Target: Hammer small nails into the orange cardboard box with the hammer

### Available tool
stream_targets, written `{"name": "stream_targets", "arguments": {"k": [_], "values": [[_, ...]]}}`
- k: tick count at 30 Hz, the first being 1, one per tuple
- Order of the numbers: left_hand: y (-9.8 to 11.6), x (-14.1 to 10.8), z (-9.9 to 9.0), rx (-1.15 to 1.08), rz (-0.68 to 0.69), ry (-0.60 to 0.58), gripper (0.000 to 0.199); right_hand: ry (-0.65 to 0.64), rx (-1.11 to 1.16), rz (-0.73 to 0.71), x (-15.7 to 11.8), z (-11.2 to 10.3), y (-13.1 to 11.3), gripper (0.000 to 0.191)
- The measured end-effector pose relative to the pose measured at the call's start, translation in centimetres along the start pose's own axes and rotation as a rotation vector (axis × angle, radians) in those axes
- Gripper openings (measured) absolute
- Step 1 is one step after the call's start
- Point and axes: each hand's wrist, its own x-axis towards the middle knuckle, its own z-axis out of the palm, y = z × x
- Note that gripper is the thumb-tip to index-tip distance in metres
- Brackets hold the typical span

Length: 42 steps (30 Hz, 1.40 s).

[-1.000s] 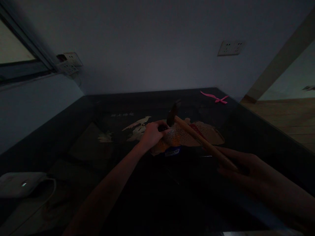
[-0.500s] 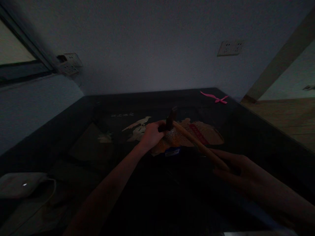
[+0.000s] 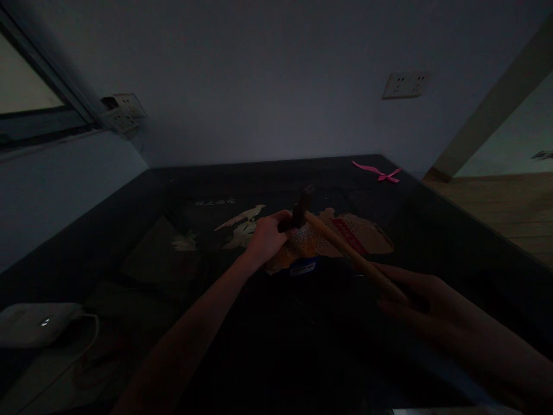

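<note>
Across the middle of the dark desk (image 3: 432, 242), a hammer (image 3: 341, 244) slants from the near right to the far left, its head at the far end beside the thumb and forefinger of the left hand (image 3: 266, 237). The right hand (image 3: 421, 297) has its fingers clamped around the near end of the wooden handle, so most of the handle's length runs out to the far left of those fingers. The left hand reaches in from the near left, thumb and forefinger curled toward the right, with a dark patch between them; the light is too dim to tell whether they are closed on something or whether they touch the hammer's head.

Below the handle lies a brown, dark-spotted piece (image 3: 324, 246), spreading to the right of the left fingers and turning orange close to them. A red band (image 3: 347, 231) crosses it on the far side of the handle, and a blue patch (image 3: 303, 267) shows at its near edge. Pale markings (image 3: 244, 226) lie on the desk just left of the left hand. A pink ribbon (image 3: 382, 174) rests by the far right corner, and a white device (image 3: 38, 324) with a cable sits at the near left, well apart from both hands.
</note>
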Motion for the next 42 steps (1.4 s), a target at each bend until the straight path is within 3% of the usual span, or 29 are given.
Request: {"name": "stream_targets", "arguments": {"k": [10, 14, 18, 26, 29, 32, 34, 37, 39, 42], "values": [[0.4, -0.1, -0.1, 0.014, -0.004, 0.007, 0.014, -0.001, 0.016, 0.004, 0.2, 0.1, 0.5, 0.052], [0.5, -0.1, -0.1, 0.027, 0.001, 0.029, 0.003, 0.091, 0.074, 0.006, 0.0, 0.1, 0.7, 0.052], [0.6, -0.2, -0.1, 0.002, 0.049, 0.038, 0.005, 0.211, 0.238, 0.114, 1.0, 0.8, 2.0, 0.06], [0.7, -0.2, -0.1, 0.044, 0.211, 0.048, 0.016, 0.195, 0.542, 0.016, 3.0, 1.9, 4.5, 0.049], [2.0, -0.5, -0.8, 0.171, 0.336, 0.107, 0.02, 0.189, 0.575, 0.01, 3.1, 1.7, 5.4, 0.051], [4.7, -1.8, -1.9, 0.241, 0.407, 0.121, 0.015, 0.207, 0.586, 0.034, 3.2, 1.7, 5.7, 0.052], [6.6, -3.2, -2.2, 0.249, 0.397, 0.005, 0.014, 0.227, 0.579, 0.044, 3.2, 1.8, 5.6, 0.053], [7.9, -5.7, -1.8, 0.222, 0.439, -0.346, 0.015, 0.226, 0.562, 0.04, 3.1, 1.9, 5.2, 0.051], [7.4, -7.1, -1.1, 0.267, 0.491, -0.56, 0.017, 0.193, 0.548, 0.038, 3.0, 1.8, 4.9, 0.046], [5.1, -8.2, 0.1, 0.448, 0.483, -0.676, 0.019, 0.167, 0.55, 0.041, 2.8, 1.8, 4.6, 0.047]]}}
